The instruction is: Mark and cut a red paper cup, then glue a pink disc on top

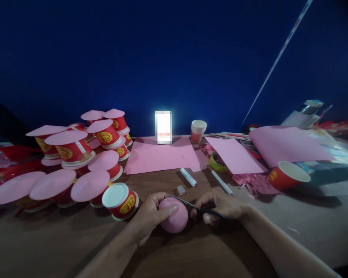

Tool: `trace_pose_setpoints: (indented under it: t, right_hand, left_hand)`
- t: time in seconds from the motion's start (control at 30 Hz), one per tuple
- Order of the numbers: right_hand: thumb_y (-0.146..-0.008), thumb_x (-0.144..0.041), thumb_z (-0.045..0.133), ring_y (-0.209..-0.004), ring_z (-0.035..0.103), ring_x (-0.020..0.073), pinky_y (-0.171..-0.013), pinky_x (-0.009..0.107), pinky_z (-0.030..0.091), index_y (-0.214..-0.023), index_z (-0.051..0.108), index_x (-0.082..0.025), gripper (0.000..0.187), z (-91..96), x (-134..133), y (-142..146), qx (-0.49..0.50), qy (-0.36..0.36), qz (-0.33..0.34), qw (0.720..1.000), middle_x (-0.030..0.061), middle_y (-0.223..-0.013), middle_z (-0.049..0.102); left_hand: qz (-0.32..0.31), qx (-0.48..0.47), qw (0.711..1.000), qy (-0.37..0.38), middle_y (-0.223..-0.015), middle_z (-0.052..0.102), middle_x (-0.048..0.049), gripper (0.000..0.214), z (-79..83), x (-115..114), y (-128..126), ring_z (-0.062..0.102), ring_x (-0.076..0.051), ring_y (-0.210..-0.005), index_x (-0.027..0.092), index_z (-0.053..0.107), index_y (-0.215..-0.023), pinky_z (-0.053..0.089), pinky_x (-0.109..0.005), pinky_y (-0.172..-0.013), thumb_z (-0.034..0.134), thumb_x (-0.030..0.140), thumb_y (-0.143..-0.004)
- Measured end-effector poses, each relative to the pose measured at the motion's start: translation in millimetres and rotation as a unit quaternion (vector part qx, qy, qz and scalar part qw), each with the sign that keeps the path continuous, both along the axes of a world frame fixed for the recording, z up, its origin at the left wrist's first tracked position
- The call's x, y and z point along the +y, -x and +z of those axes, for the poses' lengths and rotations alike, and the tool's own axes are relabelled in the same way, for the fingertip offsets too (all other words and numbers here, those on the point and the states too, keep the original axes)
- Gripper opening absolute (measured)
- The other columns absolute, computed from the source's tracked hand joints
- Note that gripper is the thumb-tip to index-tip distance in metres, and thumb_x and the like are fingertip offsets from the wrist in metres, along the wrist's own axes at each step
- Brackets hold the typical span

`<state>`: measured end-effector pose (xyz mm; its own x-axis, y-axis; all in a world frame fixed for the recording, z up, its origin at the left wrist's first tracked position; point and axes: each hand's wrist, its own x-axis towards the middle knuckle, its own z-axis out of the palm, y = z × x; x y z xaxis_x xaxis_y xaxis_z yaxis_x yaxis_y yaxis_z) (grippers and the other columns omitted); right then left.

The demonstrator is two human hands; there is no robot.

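Observation:
My left hand (152, 214) grips a round pink paper disc (176, 222), its thumb lying on top. In my right hand (220, 204) is a pair of scissors (185, 202) with dark handles; the blades reach left across the disc's far edge. Whether the blades are cutting into the paper I cannot tell. Just left of my left hand, a red paper cup (127, 206) with a gold print stands upside down. Beyond my hands lie a white glue stick (188, 177) and its clear cap (181, 190).
Several upturned red cups with pink paper cone tops (66, 141) crowd the left side, some stacked. Pink paper sheets (159, 154) lie at the back, near stacked cups (198, 130). On the right are green tape (219, 164), pink scraps (256, 183) and a tipped red cup (290, 175).

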<state>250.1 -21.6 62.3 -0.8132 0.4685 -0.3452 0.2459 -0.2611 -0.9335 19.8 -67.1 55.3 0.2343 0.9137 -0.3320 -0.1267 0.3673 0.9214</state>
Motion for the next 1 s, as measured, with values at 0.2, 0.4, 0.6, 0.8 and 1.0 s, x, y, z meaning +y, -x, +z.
trace_pose_setpoints:
  t: [0.2,0.4,0.6,0.8,1.0]
  right_hand:
    - [-0.067,-0.04,0.072,-0.045,0.044,0.0047,-0.04,0.014,0.035,-0.097,0.067,-0.009,0.044,-1.7,-0.1,0.8,0.004,0.009,-0.008,1.0,-0.0037,-0.054,0.052]
    - [-0.065,-0.043,0.073,-0.045,0.045,0.0042,-0.041,0.014,0.035,-0.098,0.066,-0.008,0.048,2.2,-0.2,-0.2,0.01,0.004,-0.014,1.0,-0.002,-0.059,0.054]
    - [-0.065,-0.041,0.073,-0.048,0.046,0.0047,-0.041,0.013,0.035,-0.097,0.067,-0.008,0.046,2.3,0.5,-0.1,0.004,0.01,-0.002,1.0,-0.0014,-0.061,0.055]
    - [-0.065,-0.039,0.073,-0.048,0.044,0.0047,-0.041,0.014,0.032,-0.096,0.068,-0.009,0.044,3.0,0.3,0.6,0.0,-0.006,0.001,1.0,-0.0023,-0.06,0.054]
    - [-0.065,-0.041,0.073,-0.051,0.045,0.005,-0.045,0.014,0.034,-0.097,0.068,-0.01,0.045,3.8,0.5,0.2,-0.023,-0.026,0.008,0.999,-0.001,-0.065,0.057]
  left_hand:
    - [0.006,0.009,1.0,-0.007,-0.069,0.063,-0.0018,0.027,2.8,-1.4,-0.4,0.053,-0.013,-0.064,0.013,0.066,-0.075,0.041,-0.023,-0.062,0.075,0.032,-0.057]
    - [0.003,-0.011,1.0,-0.01,-0.072,0.066,-0.0026,0.025,4.3,-1.7,-0.3,0.055,-0.013,-0.068,0.014,0.068,-0.075,0.042,-0.022,-0.064,0.075,0.029,-0.058]
    - [-0.004,-0.006,1.0,0.004,-0.072,0.067,-0.0025,0.027,2.2,-1.2,0.1,0.055,-0.012,-0.068,0.014,0.068,-0.078,0.042,-0.022,-0.064,0.076,0.031,-0.058]
    - [-0.019,0.016,1.0,0.007,-0.072,0.066,-0.0026,0.028,-1.0,-1.2,1.4,0.055,-0.013,-0.067,0.013,0.068,-0.078,0.042,-0.023,-0.063,0.076,0.032,-0.058]
    - [-0.029,0.034,0.999,-0.004,-0.074,0.066,-0.0029,0.028,-3.6,-1.6,2.1,0.056,-0.014,-0.069,0.013,0.067,-0.079,0.043,-0.024,-0.064,0.074,0.032,-0.059]
